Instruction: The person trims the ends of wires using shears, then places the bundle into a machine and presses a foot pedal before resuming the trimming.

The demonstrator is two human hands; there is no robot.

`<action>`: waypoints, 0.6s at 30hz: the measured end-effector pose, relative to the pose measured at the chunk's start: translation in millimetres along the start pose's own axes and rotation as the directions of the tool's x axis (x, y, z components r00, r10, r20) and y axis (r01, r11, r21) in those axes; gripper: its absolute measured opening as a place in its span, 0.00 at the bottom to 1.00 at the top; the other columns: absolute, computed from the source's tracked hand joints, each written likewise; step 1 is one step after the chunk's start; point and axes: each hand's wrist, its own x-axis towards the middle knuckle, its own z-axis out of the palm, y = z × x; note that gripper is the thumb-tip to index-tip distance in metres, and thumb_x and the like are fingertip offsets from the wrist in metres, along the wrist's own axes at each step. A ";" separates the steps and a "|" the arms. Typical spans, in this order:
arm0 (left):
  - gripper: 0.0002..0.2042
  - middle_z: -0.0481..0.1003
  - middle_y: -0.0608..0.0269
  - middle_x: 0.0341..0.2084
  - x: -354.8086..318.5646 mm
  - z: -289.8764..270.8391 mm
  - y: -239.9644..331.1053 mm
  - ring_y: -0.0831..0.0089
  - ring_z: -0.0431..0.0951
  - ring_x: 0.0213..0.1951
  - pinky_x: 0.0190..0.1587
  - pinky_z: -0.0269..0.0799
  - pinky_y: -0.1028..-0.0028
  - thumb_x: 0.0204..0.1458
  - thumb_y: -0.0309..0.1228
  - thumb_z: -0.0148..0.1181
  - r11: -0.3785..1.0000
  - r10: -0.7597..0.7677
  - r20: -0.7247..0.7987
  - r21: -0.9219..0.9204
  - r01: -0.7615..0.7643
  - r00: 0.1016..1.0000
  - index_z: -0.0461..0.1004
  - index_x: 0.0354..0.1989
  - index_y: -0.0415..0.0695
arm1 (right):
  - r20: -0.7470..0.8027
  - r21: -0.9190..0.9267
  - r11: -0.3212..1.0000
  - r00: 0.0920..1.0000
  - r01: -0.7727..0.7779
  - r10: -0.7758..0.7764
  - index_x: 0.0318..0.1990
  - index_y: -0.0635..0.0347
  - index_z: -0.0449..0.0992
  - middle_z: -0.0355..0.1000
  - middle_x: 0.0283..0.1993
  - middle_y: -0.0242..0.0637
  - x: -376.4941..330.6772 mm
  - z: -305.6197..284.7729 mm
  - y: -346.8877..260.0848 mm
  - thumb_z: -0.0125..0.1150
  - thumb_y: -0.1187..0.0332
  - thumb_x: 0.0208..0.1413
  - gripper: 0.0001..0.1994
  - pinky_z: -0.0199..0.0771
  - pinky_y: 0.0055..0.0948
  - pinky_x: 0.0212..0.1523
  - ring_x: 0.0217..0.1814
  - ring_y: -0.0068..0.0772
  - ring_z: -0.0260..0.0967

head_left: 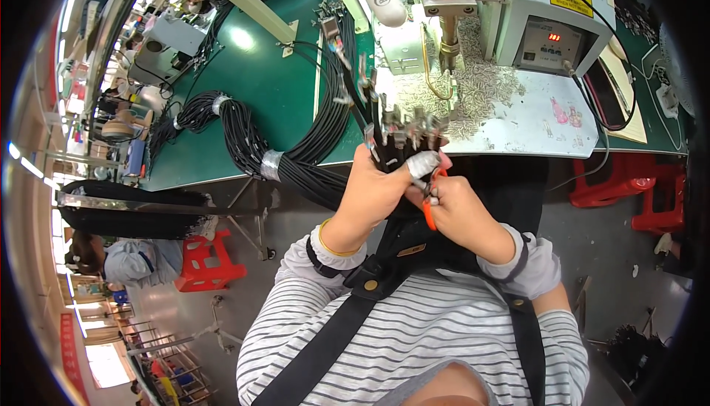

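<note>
My left hand (pixel 370 197) is closed around a bunch of black cables (pixel 379 156) at the table's front edge. Their metal connectors (pixel 403 132) fan out above my fingers, and white tape (pixel 423 163) wraps my left thumb. Close beside it on the right, my right hand (pixel 464 210) grips scissors with orange handles (pixel 429 216). The blades are mostly hidden between my hands, so I cannot tell whether they touch a cable. From the bunch, a long tied coil of black cable (pixel 248 140) runs left over the green table.
A press machine (pixel 445 25) stands ahead, with many small metal bits (pixel 481 84) strewn on its white board (pixel 543 121). To its right is a control box (pixel 547 36) with a red display. Red stools (pixel 614 180) stand right; another person (pixel 137 262) sits left.
</note>
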 end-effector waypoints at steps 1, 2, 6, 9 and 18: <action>0.13 0.72 0.57 0.33 1.3 -2.8 -1.7 0.75 0.73 0.32 0.34 0.69 0.78 0.48 0.24 0.53 0.991 -0.048 0.030 -0.121 0.051 0.998 0.67 0.42 0.34 | -0.003 -0.001 1.000 1.000 -0.001 0.001 0.25 0.67 0.71 0.66 0.19 0.41 -4.8 -2.2 -0.8 0.56 0.75 0.45 0.03 0.60 0.25 0.21 0.18 0.28 0.60; 0.12 0.73 0.59 0.32 2.6 -5.3 -3.5 0.76 0.73 0.31 0.35 0.69 0.79 0.48 0.23 0.54 0.966 -0.089 0.063 -0.237 0.101 0.994 0.68 0.41 0.33 | 0.056 -0.089 0.995 0.997 0.048 -0.043 0.26 0.67 0.71 0.67 0.19 0.41 -10.5 -6.2 0.6 0.56 0.75 0.45 0.04 0.61 0.25 0.22 0.19 0.29 0.62; 0.11 0.72 0.61 0.29 6.3 -8.0 -13.3 0.76 0.72 0.27 0.31 0.68 0.80 0.47 0.22 0.54 0.967 -0.046 0.190 -0.240 0.091 0.981 0.68 0.40 0.33 | -0.008 -0.188 0.967 0.984 0.173 -0.178 0.32 0.65 0.71 0.70 0.23 0.41 -23.2 -45.7 -11.3 0.55 0.72 0.48 0.06 0.66 0.27 0.26 0.24 0.32 0.68; 0.11 0.73 0.61 0.29 0.0 7.8 -29.1 0.74 0.72 0.28 0.31 0.68 0.78 0.46 0.22 0.55 0.994 -0.091 0.143 0.067 0.083 0.985 0.68 0.39 0.34 | -0.394 -0.184 0.937 0.851 0.298 -0.348 0.45 0.63 0.68 0.71 0.36 0.45 -27.3 -76.5 -43.2 0.56 0.65 0.49 0.16 0.67 0.28 0.42 0.37 0.33 0.70; 0.14 0.73 0.56 0.35 7.5 15.3 -47.0 0.70 0.74 0.32 0.35 0.69 0.75 0.42 0.20 0.54 0.986 -0.158 0.192 0.087 0.144 0.969 0.68 0.40 0.34 | 0.130 -0.380 0.789 0.873 0.482 -0.470 0.52 0.60 0.63 0.62 0.54 0.42 1.2 -82.3 -33.2 0.58 0.58 0.42 0.28 0.53 0.42 0.57 0.56 0.41 0.59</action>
